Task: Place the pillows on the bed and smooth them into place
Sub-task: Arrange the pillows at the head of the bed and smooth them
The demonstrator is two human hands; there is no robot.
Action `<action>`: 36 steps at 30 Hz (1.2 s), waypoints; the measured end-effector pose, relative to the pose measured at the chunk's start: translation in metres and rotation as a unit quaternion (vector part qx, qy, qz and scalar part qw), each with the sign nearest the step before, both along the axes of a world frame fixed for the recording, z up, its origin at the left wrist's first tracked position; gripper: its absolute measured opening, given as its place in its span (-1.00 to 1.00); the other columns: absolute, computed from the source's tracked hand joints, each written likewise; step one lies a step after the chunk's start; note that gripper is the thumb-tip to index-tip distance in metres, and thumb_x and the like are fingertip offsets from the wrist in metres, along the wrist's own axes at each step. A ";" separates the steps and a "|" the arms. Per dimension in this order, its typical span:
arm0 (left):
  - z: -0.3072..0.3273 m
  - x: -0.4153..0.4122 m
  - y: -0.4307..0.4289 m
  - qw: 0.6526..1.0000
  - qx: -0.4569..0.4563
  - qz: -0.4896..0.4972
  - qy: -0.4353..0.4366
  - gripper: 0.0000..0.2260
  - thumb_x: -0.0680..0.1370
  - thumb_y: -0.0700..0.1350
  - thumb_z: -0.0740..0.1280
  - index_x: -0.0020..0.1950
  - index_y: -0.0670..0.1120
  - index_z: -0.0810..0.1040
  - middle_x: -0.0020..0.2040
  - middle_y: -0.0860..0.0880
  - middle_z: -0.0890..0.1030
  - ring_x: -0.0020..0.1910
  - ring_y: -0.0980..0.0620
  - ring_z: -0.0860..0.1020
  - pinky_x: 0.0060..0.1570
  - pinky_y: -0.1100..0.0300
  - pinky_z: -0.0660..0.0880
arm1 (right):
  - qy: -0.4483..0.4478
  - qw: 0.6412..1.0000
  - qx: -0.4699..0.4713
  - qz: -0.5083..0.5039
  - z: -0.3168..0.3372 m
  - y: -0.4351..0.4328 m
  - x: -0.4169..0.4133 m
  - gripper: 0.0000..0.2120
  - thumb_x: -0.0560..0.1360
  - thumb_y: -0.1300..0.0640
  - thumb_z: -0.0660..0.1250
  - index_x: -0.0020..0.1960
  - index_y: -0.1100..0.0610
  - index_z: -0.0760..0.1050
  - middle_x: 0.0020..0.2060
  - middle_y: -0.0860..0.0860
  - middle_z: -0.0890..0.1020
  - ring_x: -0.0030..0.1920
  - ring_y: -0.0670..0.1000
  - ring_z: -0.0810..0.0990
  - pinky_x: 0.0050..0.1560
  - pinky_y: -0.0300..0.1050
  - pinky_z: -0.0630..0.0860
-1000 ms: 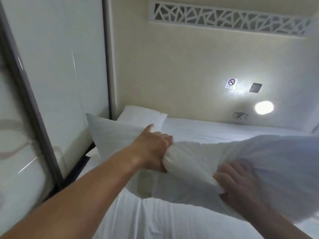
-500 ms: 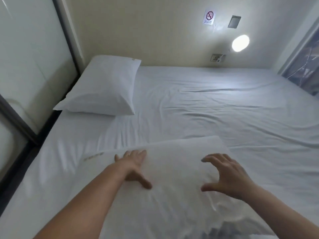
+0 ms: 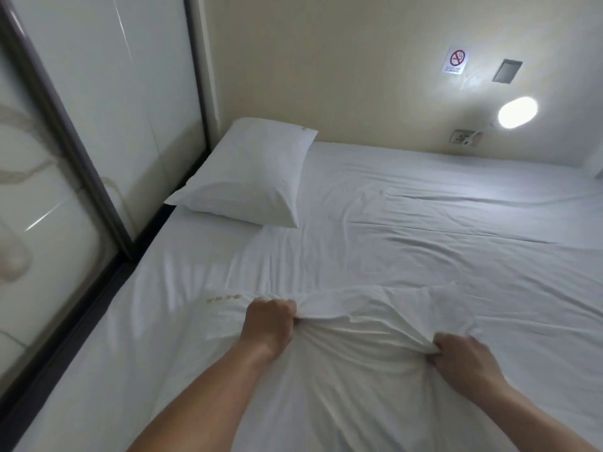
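Observation:
A white pillow (image 3: 355,380) lies on the near part of the bed (image 3: 456,230), its far edge bunched into folds. My left hand (image 3: 269,322) grips the pillow's far edge near its middle in a closed fist. My right hand (image 3: 463,357) grips the bunched fabric further right. A second white pillow (image 3: 251,174) lies flat at the far left corner of the bed, against the wall and the glass partition.
A glass partition with a dark frame (image 3: 81,177) runs along the bed's left side. The beige head wall carries a lit round lamp (image 3: 517,112), a socket (image 3: 463,137), a no-smoking sign (image 3: 455,61) and a grey plate (image 3: 506,71).
The pillow came down from the air onto the bed. My hands, resting open on it half a second ago, now clutch its far edge, which has bunched up.

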State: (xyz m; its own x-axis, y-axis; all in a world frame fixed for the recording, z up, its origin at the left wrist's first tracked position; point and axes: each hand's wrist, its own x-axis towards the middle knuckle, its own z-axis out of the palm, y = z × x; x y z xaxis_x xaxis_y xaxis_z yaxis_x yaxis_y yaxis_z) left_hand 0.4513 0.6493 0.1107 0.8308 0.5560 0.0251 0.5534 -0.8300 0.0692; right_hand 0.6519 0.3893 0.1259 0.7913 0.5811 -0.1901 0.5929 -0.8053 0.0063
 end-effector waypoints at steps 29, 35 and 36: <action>-0.037 -0.172 0.092 0.696 -0.492 0.429 -0.299 -0.49 0.35 0.02 0.50 0.20 -0.23 0.57 0.16 -0.21 0.65 0.08 -0.13 0.62 0.19 -0.01 0.52 | 0.392 0.883 0.178 -0.185 -0.042 0.202 -0.139 -0.12 0.25 -0.42 0.41 0.28 0.25 0.47 0.05 0.14 0.56 -0.06 0.10 0.51 -0.01 -0.09 0.42; 0.001 -0.202 0.172 0.820 -0.285 0.465 -0.172 -0.62 0.58 0.03 0.20 0.26 -0.21 0.48 0.29 -0.27 0.54 0.25 -0.25 0.51 0.19 0.00 0.42 | 0.434 0.862 0.219 -0.143 -0.031 0.233 -0.174 -0.04 0.19 -0.47 0.40 0.33 0.19 0.42 0.13 0.10 0.58 0.03 0.15 0.59 0.11 -0.01 0.51; -0.003 -0.217 0.176 0.829 -0.285 0.460 -0.139 -0.60 0.59 0.05 0.17 0.28 -0.20 0.45 0.32 -0.26 0.51 0.27 -0.25 0.49 0.21 -0.01 0.41 | 0.439 0.861 0.218 -0.135 -0.034 0.235 -0.186 -0.03 0.20 -0.45 0.41 0.37 0.20 0.40 0.21 0.14 0.57 0.13 0.18 0.58 0.20 0.03 0.50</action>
State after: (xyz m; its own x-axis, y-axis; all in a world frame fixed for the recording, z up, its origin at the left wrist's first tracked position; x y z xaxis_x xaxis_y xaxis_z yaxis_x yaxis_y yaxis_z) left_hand 0.2347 0.8254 0.1080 0.0537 0.9388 -0.3403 0.8308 0.1470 0.5368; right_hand 0.4662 0.6245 0.0915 0.5716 0.5655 -0.5945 0.0048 -0.7268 -0.6868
